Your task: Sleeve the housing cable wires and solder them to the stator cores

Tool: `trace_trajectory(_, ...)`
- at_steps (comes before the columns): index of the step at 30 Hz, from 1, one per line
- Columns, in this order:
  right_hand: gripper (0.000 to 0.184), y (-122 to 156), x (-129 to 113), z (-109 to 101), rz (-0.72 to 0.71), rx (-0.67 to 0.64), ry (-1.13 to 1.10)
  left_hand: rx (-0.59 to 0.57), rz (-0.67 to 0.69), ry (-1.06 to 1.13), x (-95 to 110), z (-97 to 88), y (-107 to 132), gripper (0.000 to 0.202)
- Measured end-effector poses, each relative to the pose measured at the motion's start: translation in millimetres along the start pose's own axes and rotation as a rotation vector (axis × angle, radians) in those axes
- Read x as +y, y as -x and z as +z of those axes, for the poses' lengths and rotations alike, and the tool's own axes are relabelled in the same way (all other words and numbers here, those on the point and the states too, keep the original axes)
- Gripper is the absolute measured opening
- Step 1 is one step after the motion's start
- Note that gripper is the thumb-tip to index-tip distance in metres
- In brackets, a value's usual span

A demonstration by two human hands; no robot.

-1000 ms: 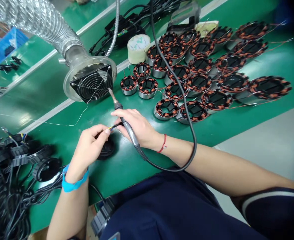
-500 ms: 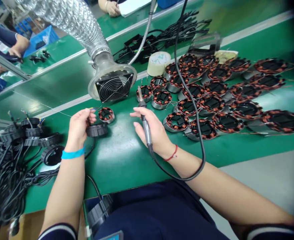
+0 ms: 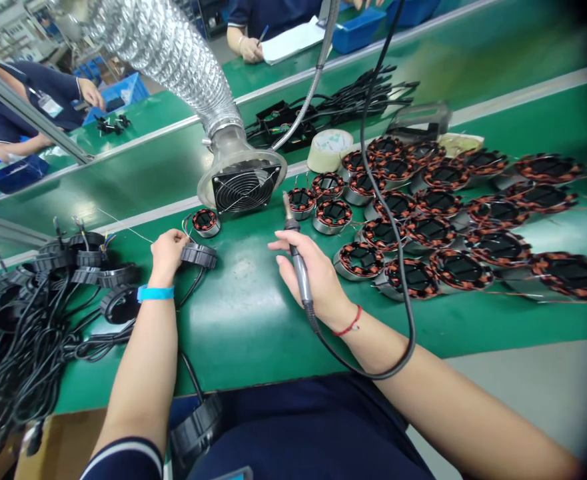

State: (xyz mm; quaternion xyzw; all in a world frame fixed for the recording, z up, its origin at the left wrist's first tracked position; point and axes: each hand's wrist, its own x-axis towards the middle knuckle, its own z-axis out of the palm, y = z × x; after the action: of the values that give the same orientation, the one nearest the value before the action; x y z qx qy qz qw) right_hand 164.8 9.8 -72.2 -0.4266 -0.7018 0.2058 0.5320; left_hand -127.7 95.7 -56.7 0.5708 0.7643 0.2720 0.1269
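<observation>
**Ring in the left hand, iron in the right**

The black ring (image 3: 199,255) lies flat on the green bench (image 3: 243,313), just in front of the fan (image 3: 243,189). The left hand (image 3: 167,252) has its fingers curled onto the ring's left edge, and a thin cable runs from under the ring back toward the person. Just beyond the ring sits one copper-wound stator (image 3: 206,222), beside the fan's left corner.

The right hand (image 3: 316,280) grips the iron (image 3: 298,263) loosely – thumb and palm pin the handle, fingers half spread – with the tip pointing up and away toward the fan. The iron's cord (image 3: 406,293) loops around the wrist and climbs away over the bench.

To the right lie many more stators (image 3: 423,200), with tape (image 3: 329,150) behind them. On the far left is a pile (image 3: 33,313) of black rings and cables.
</observation>
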Motion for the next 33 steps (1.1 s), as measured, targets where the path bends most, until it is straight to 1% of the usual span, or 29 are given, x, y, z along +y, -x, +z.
trace_trajectory(3,0.039,-1.3,0.3,0.1,-0.038,0.023,-0.012,0.208,0.042,0.031,14.7,-18.6,10.5,0.009)
trace_trajectory(4,0.038,-1.4,0.0,0.5,-0.054,0.026,-0.017,0.247,0.082,0.073,22.3,-24.8,16.7,0.008)
trace_trajectory(5,0.038,-1.3,-0.4,1.3,-0.065,0.022,-0.025,0.238,0.137,0.144,31.1,-30.0,24.6,0.008)
trace_trajectory(6,0.039,-1.1,-1.0,2.3,-0.071,0.011,-0.050,0.176,0.199,0.229,40.7,-33.8,33.9,0.008)
trace_trajectory(7,0.039,-0.8,-1.9,3.7,-0.067,-0.006,-0.100,0.043,0.273,0.346,50.5,-36.1,44.5,0.007)
trace_trajectory(8,0.040,-0.6,-2.9,5.1,-0.048,-0.026,-0.177,-0.134,0.333,0.433,60.2,-36.9,55.6,0.007)
trace_trajectory(10,0.046,-0.8,-5.2,8.0,0.029,-0.058,-0.392,-0.477,0.407,0.442,77.5,-34.7,77.1,0.007)
trace_trajectory(11,0.049,-1.3,-6.5,9.0,0.073,-0.065,-0.505,-0.599,0.437,0.396,84.5,-32.3,86.2,0.007)
trace_trajectory(12,0.050,-2.1,-7.6,9.5,0.114,-0.069,-0.604,-0.680,0.467,0.340,90.3,-29.3,93.6,0.008)
trace_trajectory(13,0.049,-3.0,-8.7,9.7,0.149,-0.071,-0.682,-0.718,0.501,0.287,95.0,-25.9,99.1,0.011)
trace_trajectory(15,0.046,-4.6,-10.3,9.2,0.186,-0.071,-0.792,-0.715,0.567,0.208,101.2,-18.7,105.5,0.016)
trace_trajectory(18,0.044,-5.8,-11.4,8.8,0.186,-0.078,-0.846,-0.711,0.628,0.162,105.3,-9.9,108.2,0.020)
trace_trajectory(21,0.040,-7.7,-12.7,7.8,0.143,-0.072,-0.757,-0.751,0.656,0.113,104.7,-8.5,107.2,0.023)
trace_trajectory(23,0.036,-10.7,-15.4,1.4,0.118,-0.023,-0.661,-0.752,0.663,0.034,101.7,-12.2,103.5,0.024)
trace_trajectory(25,0.035,-13.5,-20.7,-14.1,0.103,0.086,-0.546,-0.747,0.654,-0.078,97.5,-17.8,96.8,0.024)
trace_trajectory(28,0.035,-10.8,-30.4,-52.6,0.093,0.270,-0.260,-0.752,0.584,-0.183,91.2,-28.9,86.2,0.023)
trace_trajectory(29,0.036,-7.3,-32.5,-66.8,0.100,0.277,-0.128,-0.737,0.565,-0.174,88.9,-34.4,84.4,0.022)
trace_trajectory(30,0.036,-2.7,-33.4,-80.1,0.100,0.234,0.007,-0.707,0.565,-0.150,85.7,-41.5,84.3,0.022)
trace_trajectory(32,0.037,8.5,-30.8,-101.1,0.083,0.120,0.257,-0.640,0.634,-0.114,73.4,-61.8,90.3,0.025)
trace_trajectory(33,0.036,14.3,-27.5,-107.6,0.059,0.047,0.371,-0.626,0.698,-0.126,62.9,-74.6,96.9,0.025)
